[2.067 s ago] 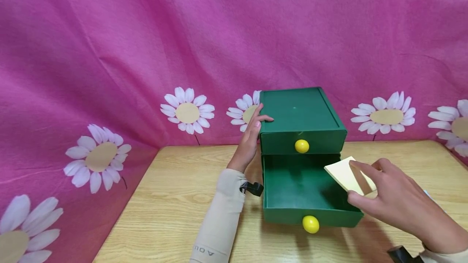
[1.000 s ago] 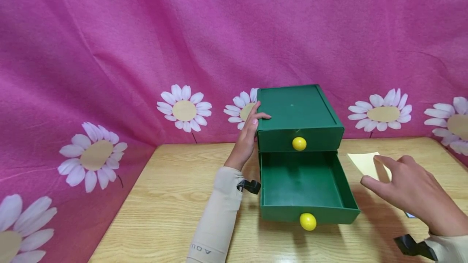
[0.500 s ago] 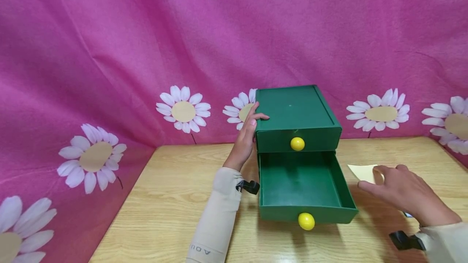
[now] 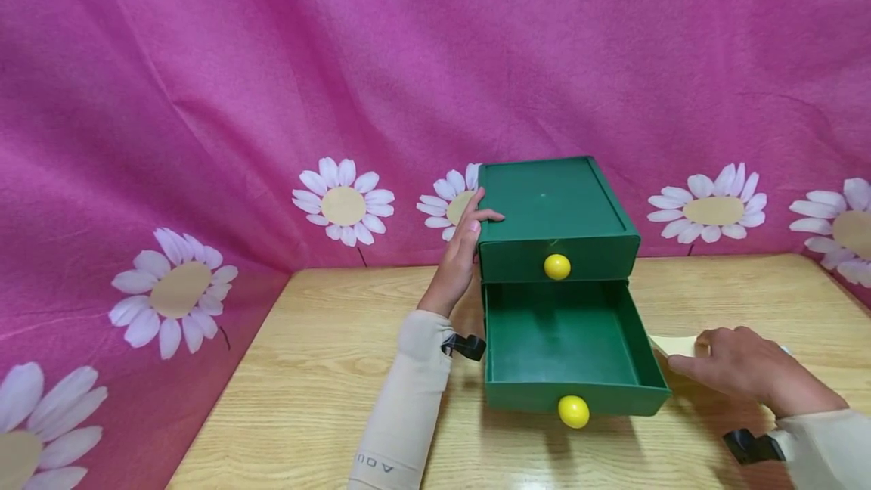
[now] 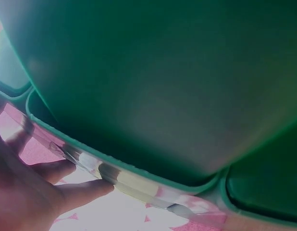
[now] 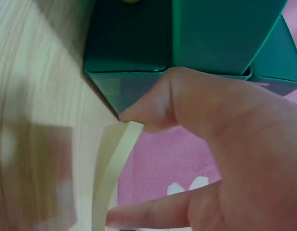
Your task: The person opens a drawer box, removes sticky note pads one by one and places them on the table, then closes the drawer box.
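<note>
A green drawer cabinet [image 4: 554, 199] with yellow knobs has its middle-level drawer [image 4: 565, 339] pulled out, and nothing lies in that drawer. My left hand [image 4: 457, 267] rests against the cabinet's left side, fingertips on the top edge. To the right of the drawer, my right hand [image 4: 748, 365] pinches a pale yellow paper pad [image 4: 677, 345] between thumb and finger, low over the table. The right wrist view shows the pad [image 6: 112, 168] edge-on, with the thumb at one end and a finger at the other. In the left wrist view the left fingers [image 5: 86, 192] touch the cabinet's side.
The wooden table [image 4: 306, 369] extends on both sides of the cabinet. Behind it hangs a pink cloth [image 4: 408, 59] with white daisies. A small pale item [image 4: 786, 350] shows partly behind my right hand.
From above the open drawer, my right hand has moved right and then down beside it, the yellow pad still pinched. My left hand keeps its place on the cabinet.
</note>
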Tool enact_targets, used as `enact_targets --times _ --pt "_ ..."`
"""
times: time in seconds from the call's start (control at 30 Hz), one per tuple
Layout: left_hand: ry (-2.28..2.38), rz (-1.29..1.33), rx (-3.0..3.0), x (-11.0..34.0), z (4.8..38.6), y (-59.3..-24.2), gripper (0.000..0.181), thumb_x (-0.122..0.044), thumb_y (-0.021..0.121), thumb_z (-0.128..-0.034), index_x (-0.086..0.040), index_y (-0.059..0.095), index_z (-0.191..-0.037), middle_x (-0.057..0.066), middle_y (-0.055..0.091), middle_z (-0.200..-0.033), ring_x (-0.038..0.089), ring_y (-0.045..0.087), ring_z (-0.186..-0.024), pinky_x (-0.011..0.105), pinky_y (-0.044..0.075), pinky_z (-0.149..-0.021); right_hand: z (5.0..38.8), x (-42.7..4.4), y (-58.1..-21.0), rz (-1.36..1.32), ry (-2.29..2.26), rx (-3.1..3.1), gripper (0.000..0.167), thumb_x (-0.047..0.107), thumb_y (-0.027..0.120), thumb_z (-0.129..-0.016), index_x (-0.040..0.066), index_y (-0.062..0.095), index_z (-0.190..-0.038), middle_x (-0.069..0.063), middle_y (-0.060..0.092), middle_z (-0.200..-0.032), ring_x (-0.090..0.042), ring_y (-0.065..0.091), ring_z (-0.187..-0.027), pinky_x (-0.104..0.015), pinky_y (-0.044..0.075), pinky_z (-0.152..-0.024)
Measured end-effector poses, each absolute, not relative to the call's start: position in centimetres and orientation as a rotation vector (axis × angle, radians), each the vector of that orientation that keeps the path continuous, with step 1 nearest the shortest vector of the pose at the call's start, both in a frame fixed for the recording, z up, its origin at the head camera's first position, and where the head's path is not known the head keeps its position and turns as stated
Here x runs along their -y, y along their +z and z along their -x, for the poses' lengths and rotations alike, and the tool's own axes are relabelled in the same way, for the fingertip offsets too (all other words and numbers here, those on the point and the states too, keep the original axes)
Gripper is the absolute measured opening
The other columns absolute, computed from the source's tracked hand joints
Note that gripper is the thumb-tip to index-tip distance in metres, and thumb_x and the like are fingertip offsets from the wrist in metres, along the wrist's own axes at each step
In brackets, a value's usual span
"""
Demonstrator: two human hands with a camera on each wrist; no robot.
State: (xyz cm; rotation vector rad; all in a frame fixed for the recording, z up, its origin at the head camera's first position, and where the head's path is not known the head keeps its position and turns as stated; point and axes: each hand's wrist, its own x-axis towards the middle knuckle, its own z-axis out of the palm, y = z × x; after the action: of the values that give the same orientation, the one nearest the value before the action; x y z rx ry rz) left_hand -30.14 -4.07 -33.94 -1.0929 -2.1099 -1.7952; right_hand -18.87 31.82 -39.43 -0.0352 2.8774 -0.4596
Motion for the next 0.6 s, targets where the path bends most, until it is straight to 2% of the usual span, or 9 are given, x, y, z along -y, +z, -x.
enact_targets --times 0.13,0.23,0.43,0.6 --pt "-1.794 1.089 2.103 3.9 30.1 -33.9 0.041 -0.020 0.021 -0.1055 -0.001 0.051 -0.126 0.009 0.012 -0.161 0.019 0.005 -0.147 0.055 0.009 -0.115 18.7 -31.9 -39.8 0.036 -0.465 -2.854 0.048 0.055 0.055 -0.089 0.010 0.056 -0.073 -0.002 0.045 -0.066 -0.019 0.047 -0.065 -0.033 0.035 -0.057" --pt "-1.796 1.094 2.103 3.9 30.2 -33.9 0.041 -0.019 0.021 -0.1055 -0.001 0.051 -0.126 0.009 0.012 -0.161 0.020 0.005 -0.147 0.055 0.009 -0.115 18.8 -32.0 -40.0 0.002 -0.478 -2.794 0.049 0.057 0.056 -0.088 0.012 0.054 -0.070 -0.001 0.040 -0.063 -0.017 0.045 -0.063 -0.032 0.032 -0.056" --pt "-1.806 1.086 2.107 4.0 30.2 -33.9 0.041 -0.020 0.021 -0.1052 -0.001 0.051 -0.126 0.008 0.011 -0.161 0.019 0.005 -0.147 0.055 0.011 -0.114 18.9 -32.1 -40.4 0.007 -0.482 -2.764 0.048 0.057 0.055 -0.088 0.012 0.056 -0.073 -0.001 0.042 -0.065 -0.016 0.045 -0.063 -0.032 0.033 -0.056" --pt "-1.814 1.088 2.110 4.1 30.1 -33.9 0.041 -0.021 0.021 -0.1050 -0.001 0.051 -0.127 0.008 0.011 -0.161 0.019 0.005 -0.147 0.056 0.011 -0.114 18.9 -32.2 -40.6 0.056 -0.450 -2.779 0.047 0.054 0.056 -0.089 0.009 0.060 -0.077 -0.002 0.052 -0.071 -0.018 0.050 -0.067 -0.035 0.040 -0.059"
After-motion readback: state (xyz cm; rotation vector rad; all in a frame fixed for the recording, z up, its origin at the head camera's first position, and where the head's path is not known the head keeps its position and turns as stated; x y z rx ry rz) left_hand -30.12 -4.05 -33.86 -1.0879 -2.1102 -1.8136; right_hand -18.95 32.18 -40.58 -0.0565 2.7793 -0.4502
